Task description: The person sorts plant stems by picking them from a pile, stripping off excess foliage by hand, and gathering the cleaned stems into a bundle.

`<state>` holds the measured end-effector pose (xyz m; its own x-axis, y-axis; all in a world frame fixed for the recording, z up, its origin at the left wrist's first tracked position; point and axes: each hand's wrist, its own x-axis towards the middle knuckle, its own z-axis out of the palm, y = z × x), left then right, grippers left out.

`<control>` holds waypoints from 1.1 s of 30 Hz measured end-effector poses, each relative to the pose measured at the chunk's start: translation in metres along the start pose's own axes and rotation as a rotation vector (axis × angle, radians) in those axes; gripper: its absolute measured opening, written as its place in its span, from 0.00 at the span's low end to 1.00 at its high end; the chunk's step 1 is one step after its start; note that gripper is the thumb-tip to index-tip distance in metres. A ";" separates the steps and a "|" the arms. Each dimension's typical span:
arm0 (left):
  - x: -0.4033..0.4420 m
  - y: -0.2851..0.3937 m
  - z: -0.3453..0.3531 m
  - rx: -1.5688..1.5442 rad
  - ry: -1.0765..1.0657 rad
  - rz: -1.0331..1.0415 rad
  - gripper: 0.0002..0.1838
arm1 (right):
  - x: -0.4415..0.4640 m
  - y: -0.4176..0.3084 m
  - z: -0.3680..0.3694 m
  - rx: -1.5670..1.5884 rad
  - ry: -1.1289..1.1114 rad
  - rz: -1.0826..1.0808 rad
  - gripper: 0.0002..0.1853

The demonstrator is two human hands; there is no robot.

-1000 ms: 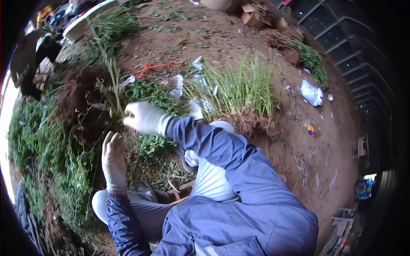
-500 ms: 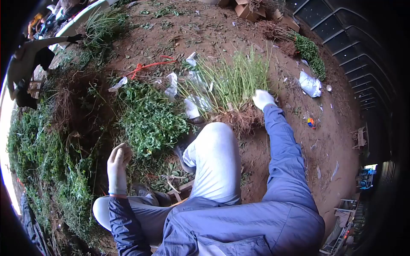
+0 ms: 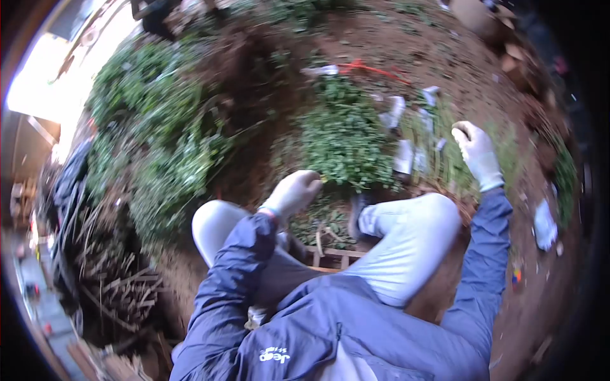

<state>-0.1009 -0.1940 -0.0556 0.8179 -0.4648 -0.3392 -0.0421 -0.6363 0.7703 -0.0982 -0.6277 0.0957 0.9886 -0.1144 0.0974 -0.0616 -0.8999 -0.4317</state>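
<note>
My left hand point(image 3: 291, 192), in a pale glove, hangs above my left thigh, beside the leafy green bunch point(image 3: 346, 136) on the ground. Its fingers are bent and blurred, and what they may hold cannot be made out. My right hand point(image 3: 475, 151), also gloved, is raised over the bundle of green stems point(image 3: 454, 159), with fingers curled and a gap by the thumb; nothing shows in it. White paper scraps point(image 3: 403, 156) lie between the bunch and the stems.
A large heap of leafy plants point(image 3: 159, 140) lies to the left, with dry sticks point(image 3: 124, 292) below it. Red string point(image 3: 375, 70) lies on the soil ahead. At the right are a white bag point(image 3: 544, 225) and another green bunch point(image 3: 564, 171). Part of a person point(image 3: 155, 16) shows at top left.
The view has swung left. My right hand first went from the plants at left to the stem bundle's roots, and is now above the stems. My left hand has moved nearer the leafy bunch.
</note>
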 end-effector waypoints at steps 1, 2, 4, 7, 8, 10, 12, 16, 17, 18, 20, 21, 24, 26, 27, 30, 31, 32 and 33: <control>-0.001 -0.011 0.008 0.019 -0.027 0.000 0.17 | 0.007 -0.044 0.004 0.023 -0.008 -0.096 0.13; -0.002 -0.018 0.012 0.051 -0.056 0.016 0.17 | 0.013 -0.081 0.012 0.090 -0.050 -0.233 0.14; -0.008 -0.015 0.010 0.127 -0.113 0.006 0.17 | 0.019 -0.144 0.033 0.134 -0.234 -0.340 0.15; -0.016 -0.025 0.010 0.137 -0.102 -0.030 0.17 | 0.009 -0.194 0.091 0.145 -0.405 -0.601 0.15; -0.016 -0.032 0.009 0.160 -0.090 -0.040 0.17 | 0.004 -0.201 0.109 0.182 -0.473 -0.630 0.14; -0.014 -0.035 0.000 0.177 -0.099 -0.128 0.17 | -0.005 -0.200 0.144 0.025 -0.546 -0.622 0.15; 0.004 -0.059 -0.005 0.135 -0.084 -0.143 0.18 | -0.010 -0.199 0.150 -0.212 -0.661 -0.642 0.15; 0.062 -0.087 -0.023 -0.159 0.169 -0.270 0.21 | -0.007 -0.182 0.160 -0.118 -0.638 -0.638 0.14; 0.081 -0.108 -0.023 -0.190 0.235 -0.285 0.20 | -0.006 -0.179 0.161 -0.130 -0.592 -0.648 0.14; 0.101 -0.131 -0.021 -0.317 0.274 -0.396 0.19 | -0.004 -0.178 0.160 -0.148 -0.582 -0.642 0.14; 0.135 -0.173 -0.024 -0.396 0.356 -0.459 0.24 | -0.002 -0.172 0.158 -0.106 -0.562 -0.627 0.13; 0.152 -0.195 -0.028 -0.361 0.399 -0.462 0.25 | 0.000 -0.171 0.158 -0.085 -0.549 -0.623 0.13; 0.175 -0.177 -0.072 -0.263 0.573 -0.397 0.22 | 0.007 -0.174 0.151 -0.048 -0.517 -0.605 0.13; 0.209 -0.227 -0.094 0.047 0.750 -0.303 0.21 | 0.016 -0.175 0.146 -0.002 -0.583 -0.581 0.14; 0.221 -0.234 -0.114 0.164 0.733 -0.374 0.21 | 0.021 -0.175 0.145 0.020 -0.592 -0.578 0.14; 0.241 -0.218 -0.168 0.508 0.827 -0.470 0.20 | 0.038 -0.177 0.142 0.072 -0.645 -0.560 0.13; 0.247 -0.212 -0.187 0.576 0.861 -0.458 0.19 | 0.044 -0.178 0.143 0.076 -0.654 -0.557 0.14; 0.253 -0.206 -0.206 0.651 0.882 -0.465 0.18 | 0.054 -0.177 0.145 0.075 -0.670 -0.564 0.14; 0.259 -0.200 -0.226 0.726 0.901 -0.473 0.18 | 0.053 -0.176 0.145 0.048 -0.690 -0.560 0.14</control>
<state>0.2490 -0.0479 -0.1759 0.9285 0.3064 0.2098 0.2911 -0.9513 0.1012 -0.0147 -0.4144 0.0473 0.7353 0.6299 -0.2500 0.4459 -0.7275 -0.5214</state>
